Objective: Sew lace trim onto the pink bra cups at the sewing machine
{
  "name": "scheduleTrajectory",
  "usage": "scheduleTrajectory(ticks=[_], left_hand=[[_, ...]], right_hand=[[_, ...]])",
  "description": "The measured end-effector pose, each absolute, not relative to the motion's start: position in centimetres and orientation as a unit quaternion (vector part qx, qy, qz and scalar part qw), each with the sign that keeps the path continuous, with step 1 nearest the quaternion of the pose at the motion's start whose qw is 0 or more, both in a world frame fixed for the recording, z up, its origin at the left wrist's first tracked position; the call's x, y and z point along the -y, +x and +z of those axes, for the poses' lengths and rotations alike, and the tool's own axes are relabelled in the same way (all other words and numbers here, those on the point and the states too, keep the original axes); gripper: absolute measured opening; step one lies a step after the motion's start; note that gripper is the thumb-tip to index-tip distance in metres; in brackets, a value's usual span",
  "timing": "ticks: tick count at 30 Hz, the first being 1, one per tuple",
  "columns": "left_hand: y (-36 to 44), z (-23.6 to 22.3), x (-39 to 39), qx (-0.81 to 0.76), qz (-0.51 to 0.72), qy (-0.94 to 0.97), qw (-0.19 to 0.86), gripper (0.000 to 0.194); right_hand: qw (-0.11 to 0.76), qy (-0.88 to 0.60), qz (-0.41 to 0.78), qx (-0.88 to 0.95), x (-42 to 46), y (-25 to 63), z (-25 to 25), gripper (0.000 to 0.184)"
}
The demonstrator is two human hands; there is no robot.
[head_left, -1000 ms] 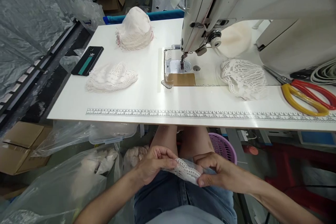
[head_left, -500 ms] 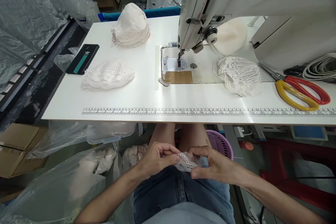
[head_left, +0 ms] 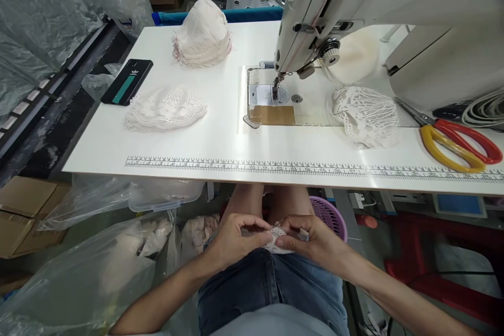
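I see left hand [head_left: 232,236] and right hand [head_left: 315,239] both pinching lace piece [head_left: 275,236] over lap (edges being lined up, I judge); next calls for flat lay under needle [head_left: 275,93].

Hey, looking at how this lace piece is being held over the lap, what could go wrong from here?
The small lace piece is pinched between the left hand and the right hand below the table edge; it might slip and drop toward the floor. Bunched this tightly, the lace could also crease or snag. On the table, the scissors lie near the right edge and might get knocked.
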State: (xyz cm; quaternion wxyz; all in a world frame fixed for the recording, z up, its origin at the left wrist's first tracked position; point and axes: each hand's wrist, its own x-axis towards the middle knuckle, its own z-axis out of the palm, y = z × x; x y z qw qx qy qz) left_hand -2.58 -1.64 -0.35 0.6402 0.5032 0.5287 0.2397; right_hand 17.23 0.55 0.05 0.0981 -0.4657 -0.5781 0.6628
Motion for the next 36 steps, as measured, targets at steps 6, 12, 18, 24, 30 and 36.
scheduleTrajectory(ticks=[6,12,18,24,30,36], left_hand=[[-2.3,-0.4,2.0,-0.557,0.228,0.486,0.633,0.031],[-1.7,-0.8,1.8,-0.587,0.244,0.491,0.596,0.03],[-2.4,1.9,1.2,-0.574,0.309,0.526,0.546,0.016],[-5.0,9.2,-6.7,-0.528,0.277,0.669,0.444,0.012],[-3.9,10.2,-20.4,-0.517,0.098,0.734,0.43,0.019],[-1.9,8.2,-24.4,-0.525,0.067,0.737,0.42,0.021]], right_hand=[[0.111,-0.478,0.627,0.605,-0.6,17.1,0.0,0.033],[0.146,-0.488,0.594,0.623,-0.6,17.0,-0.1,0.037],[0.162,-0.488,0.582,0.63,-0.9,16.0,1.9,0.037],[0.228,-0.446,0.493,0.711,-5.8,14.3,5.8,0.036],[0.16,-0.495,0.307,0.797,-14.3,15.9,6.4,0.038],[0.229,-0.362,0.06,0.901,-17.9,19.1,6.2,0.027]])
